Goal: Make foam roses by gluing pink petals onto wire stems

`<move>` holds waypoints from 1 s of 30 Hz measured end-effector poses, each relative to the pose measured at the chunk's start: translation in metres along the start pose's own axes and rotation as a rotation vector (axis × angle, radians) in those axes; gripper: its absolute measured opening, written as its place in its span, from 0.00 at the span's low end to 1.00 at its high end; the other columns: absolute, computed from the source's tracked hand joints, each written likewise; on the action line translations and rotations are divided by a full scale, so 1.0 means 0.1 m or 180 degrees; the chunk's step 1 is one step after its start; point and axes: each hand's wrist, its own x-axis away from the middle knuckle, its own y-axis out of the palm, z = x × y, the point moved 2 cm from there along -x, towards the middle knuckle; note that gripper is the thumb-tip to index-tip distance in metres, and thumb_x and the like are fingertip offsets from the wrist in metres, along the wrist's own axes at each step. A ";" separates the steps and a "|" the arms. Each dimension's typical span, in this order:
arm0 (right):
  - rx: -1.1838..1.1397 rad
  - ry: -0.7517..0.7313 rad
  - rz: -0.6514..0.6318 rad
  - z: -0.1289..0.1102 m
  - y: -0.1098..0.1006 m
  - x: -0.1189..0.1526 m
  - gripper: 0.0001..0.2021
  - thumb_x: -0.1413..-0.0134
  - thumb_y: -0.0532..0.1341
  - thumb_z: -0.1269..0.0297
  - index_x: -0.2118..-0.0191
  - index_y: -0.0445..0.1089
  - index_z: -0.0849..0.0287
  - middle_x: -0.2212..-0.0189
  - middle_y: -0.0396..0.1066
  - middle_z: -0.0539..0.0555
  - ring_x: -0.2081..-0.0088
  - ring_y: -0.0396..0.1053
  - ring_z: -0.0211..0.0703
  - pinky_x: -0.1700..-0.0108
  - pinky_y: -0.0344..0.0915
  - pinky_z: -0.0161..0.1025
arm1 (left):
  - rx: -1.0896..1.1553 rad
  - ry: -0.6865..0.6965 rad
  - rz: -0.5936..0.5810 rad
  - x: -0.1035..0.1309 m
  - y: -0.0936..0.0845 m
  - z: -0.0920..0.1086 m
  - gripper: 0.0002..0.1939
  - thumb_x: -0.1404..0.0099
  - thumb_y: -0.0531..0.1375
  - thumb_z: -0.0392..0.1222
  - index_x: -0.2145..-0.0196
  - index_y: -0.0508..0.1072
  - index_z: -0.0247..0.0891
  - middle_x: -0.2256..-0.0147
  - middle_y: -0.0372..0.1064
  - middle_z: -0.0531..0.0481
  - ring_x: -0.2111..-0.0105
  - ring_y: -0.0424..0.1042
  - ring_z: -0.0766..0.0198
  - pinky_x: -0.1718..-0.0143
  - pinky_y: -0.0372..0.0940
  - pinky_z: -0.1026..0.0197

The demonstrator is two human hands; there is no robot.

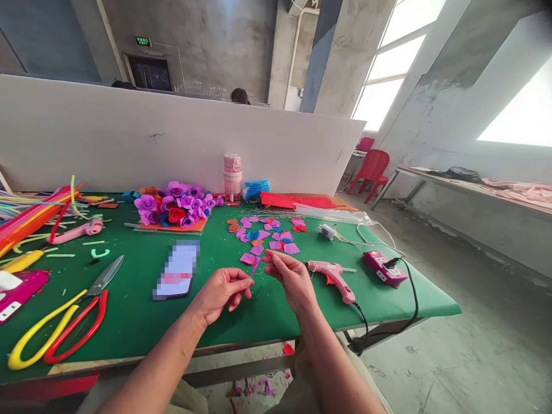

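In the head view, the only one I have, the left hand (222,294) pinches a thin purple strip (256,266) between thumb and fingertips, the strip slanting up and away over the green table (263,325). The right hand (294,279) is near it, thumb and fingertips drawn close together; I cannot tell whether anything sits between them.

To handle the strip well, I would keep the left pinch light and low, since something so slim looks likely to crease or twist, and leave its upper end free and in sight. I would keep both wrists steady and bring the right fingertips in from the side, so they do not hide it.

Loose petals (291,248) lie just beyond the fingers, so I would work above them without brushing them about. The pink glue gun (334,272) lies just beside the right hand with its nozzle end toward it; I treat that end as possibly hot and keep the knuckles off it. The scissors (102,282) lie well apart, to the left.
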 end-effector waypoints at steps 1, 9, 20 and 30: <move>-0.0066 0.0039 0.0046 0.01 0.00 0.00 0.16 0.60 0.68 0.55 0.63 0.76 0.57 0.70 0.75 0.52 0.72 0.68 0.38 0.62 0.66 0.40 | 0.0009 0.0003 0.0000 0.00 0.00 0.00 0.14 0.50 0.65 0.47 0.74 0.71 0.33 0.80 0.68 0.52 0.88 0.55 0.76 0.89 0.48 0.71; -0.0365 0.0058 0.0213 0.01 -0.01 -0.01 0.08 0.65 0.71 0.62 0.75 0.75 0.58 0.77 0.72 0.48 0.75 0.66 0.32 0.67 0.64 0.34 | 0.0053 0.0007 -0.0005 -0.01 -0.01 0.00 0.14 0.50 0.65 0.47 0.74 0.70 0.33 0.80 0.68 0.53 0.88 0.55 0.76 0.89 0.48 0.71; 0.0347 -0.0249 0.0160 0.00 -0.01 -0.01 0.12 0.55 0.64 0.54 0.74 0.75 0.59 0.77 0.73 0.51 0.75 0.68 0.38 0.65 0.65 0.39 | 0.0241 -0.0045 -0.0136 -0.02 -0.02 -0.04 0.12 0.49 0.65 0.45 0.73 0.71 0.32 0.80 0.68 0.52 0.87 0.55 0.77 0.89 0.48 0.72; 0.0512 -0.0381 0.0102 0.01 0.04 -0.01 0.12 0.55 0.64 0.56 0.68 0.76 0.58 0.70 0.75 0.54 0.69 0.71 0.43 0.63 0.67 0.41 | 0.0223 -0.0045 -0.0224 -0.02 -0.02 -0.06 0.13 0.48 0.64 0.45 0.71 0.72 0.31 0.80 0.68 0.52 0.87 0.55 0.76 0.90 0.48 0.72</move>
